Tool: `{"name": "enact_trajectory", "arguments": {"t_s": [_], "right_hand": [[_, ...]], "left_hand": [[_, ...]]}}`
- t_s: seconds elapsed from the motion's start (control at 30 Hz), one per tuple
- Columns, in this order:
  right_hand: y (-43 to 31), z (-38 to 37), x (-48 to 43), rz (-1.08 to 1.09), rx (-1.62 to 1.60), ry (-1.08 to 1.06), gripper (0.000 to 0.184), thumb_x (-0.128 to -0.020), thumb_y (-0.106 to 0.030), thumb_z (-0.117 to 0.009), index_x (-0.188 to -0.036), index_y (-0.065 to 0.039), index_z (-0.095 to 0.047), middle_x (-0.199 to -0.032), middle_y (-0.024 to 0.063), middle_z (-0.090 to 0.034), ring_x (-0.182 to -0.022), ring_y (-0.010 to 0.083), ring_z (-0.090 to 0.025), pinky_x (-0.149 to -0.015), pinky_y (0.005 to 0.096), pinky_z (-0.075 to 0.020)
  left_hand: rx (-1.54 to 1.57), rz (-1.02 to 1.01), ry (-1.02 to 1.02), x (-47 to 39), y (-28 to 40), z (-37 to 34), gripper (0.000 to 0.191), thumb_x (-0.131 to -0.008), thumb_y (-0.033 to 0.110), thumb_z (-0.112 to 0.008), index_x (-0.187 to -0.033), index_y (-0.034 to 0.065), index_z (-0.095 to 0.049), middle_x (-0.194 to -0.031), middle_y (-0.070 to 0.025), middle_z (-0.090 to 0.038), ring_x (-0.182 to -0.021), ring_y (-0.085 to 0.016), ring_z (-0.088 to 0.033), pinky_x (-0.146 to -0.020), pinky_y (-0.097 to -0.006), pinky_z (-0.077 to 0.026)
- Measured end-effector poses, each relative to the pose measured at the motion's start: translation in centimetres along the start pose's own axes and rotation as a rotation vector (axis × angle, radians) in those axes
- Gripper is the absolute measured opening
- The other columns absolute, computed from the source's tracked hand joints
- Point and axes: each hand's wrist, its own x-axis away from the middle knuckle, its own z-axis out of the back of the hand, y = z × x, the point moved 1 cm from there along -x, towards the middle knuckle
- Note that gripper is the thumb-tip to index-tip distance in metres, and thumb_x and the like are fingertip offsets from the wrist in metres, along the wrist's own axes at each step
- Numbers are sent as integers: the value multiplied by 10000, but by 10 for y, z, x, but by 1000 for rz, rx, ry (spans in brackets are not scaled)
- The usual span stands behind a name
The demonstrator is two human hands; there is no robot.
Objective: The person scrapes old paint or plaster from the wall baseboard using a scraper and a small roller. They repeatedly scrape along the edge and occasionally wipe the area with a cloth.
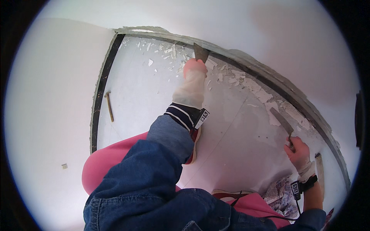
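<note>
In the head view, my gloved left hand [195, 68] is closed around a wide scraper [201, 52]. Its blade meets the foot of the wall, where a dark strip runs below a ragged plaster edge [231, 53]. Over on the right, my gloved right hand [299, 151] grips the handle of a narrow plasterer's trowel [281, 119]. That trowel's long blade points up and left, above broken white plaster flakes [264, 96]. The scraper's handle is mostly hidden by my left hand.
A hammer [109, 106] lies on the grey tiled floor [225, 138] by the left wall. A long pale stick-like tool [319, 173] lies near my right wrist. Crumpled patterned plastic [280, 196] sits beside my right knee. More chips [151, 62] lie along the far wall.
</note>
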Motion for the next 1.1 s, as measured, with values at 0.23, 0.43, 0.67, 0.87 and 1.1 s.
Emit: {"name": "enact_trajectory", "arguments": {"t_s": [0.23,0.43,0.67,0.87,1.1], "right_hand": [[11,3,25,-81,-17,34,336,-806,-92,-771,-1110,-45,-637,-861,109,-631,-645,240,-646,-598,347,-525],[17,-3,32,-68,14,-5,331,-810,-93,-773,-1108,-43,-636,-854,114,-635,-652,237,-645,-605,346,-527],[15,3,14,-120,21,-41,315,-815,-91,-772,-1095,-35,-640,-864,116,-641,-659,229,-641,-607,343,-517],[20,10,27,-156,-36,-3,298,-819,-95,-764,-1084,-30,-644,-836,114,-633,-652,232,-633,-602,345,-508],[24,14,62,-136,3,36,279,-826,-127,-750,-1069,-30,-652,-819,116,-621,-653,242,-630,-617,342,-506]], "left_hand": [[-265,-249,349,-11,26,63,336,-964,297,-516,-1028,44,-728,-1071,-176,-728,-1017,-371,-691,-864,-455,-544],[-307,-297,252,64,49,16,224,-952,247,-574,-987,111,-748,-1052,-132,-733,-1003,-338,-701,-864,-423,-559],[-240,-602,-173,204,45,-58,212,-974,282,-535,-1003,108,-652,-953,-164,-702,-928,-403,-664,-795,-505,-522],[-218,-578,86,170,31,-52,252,-988,295,-519,-942,80,-642,-862,-172,-690,-836,-417,-655,-724,-499,-517],[-67,-411,-103,172,60,-75,281,-960,278,-549,-947,25,-671,-953,-199,-710,-966,-370,-686,-826,-460,-547]]}}
